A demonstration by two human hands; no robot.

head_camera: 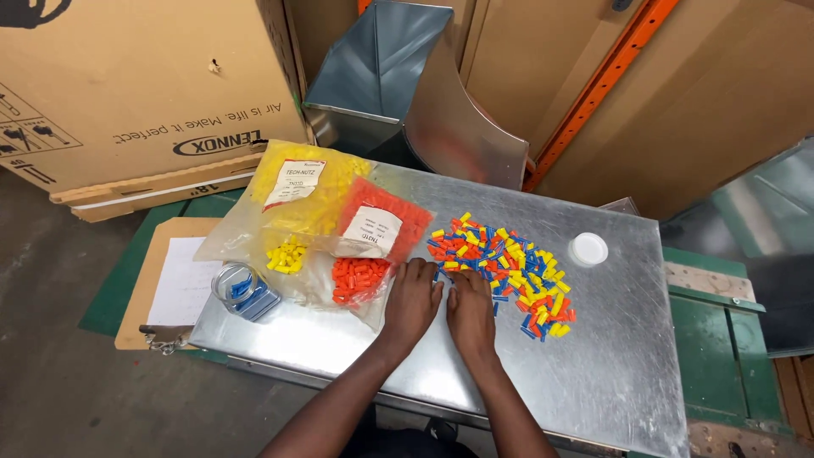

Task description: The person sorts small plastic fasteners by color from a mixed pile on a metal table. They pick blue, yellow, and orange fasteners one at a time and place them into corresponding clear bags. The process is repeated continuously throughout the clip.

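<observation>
I logged a shiny sheet-metal tabletop [610, 356] on a green bench [721, 331], stacked cardboard boxes [144, 76], an orange rack upright [598, 89], a metal duct fitting [398, 76], grey concrete floor [51, 373].

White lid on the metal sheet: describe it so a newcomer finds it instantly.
Start at the shiny metal sheet serving as the worktop, then find the mixed pile of small caps at its middle. Just right of that pile, lying apart, is the white lid: round, flat, plain white, unlike the small red, yellow and blue pieces.

The left hand [413, 298] and right hand [468, 305] hide their own fingertips and some small caps [500, 267] beneath.
</observation>
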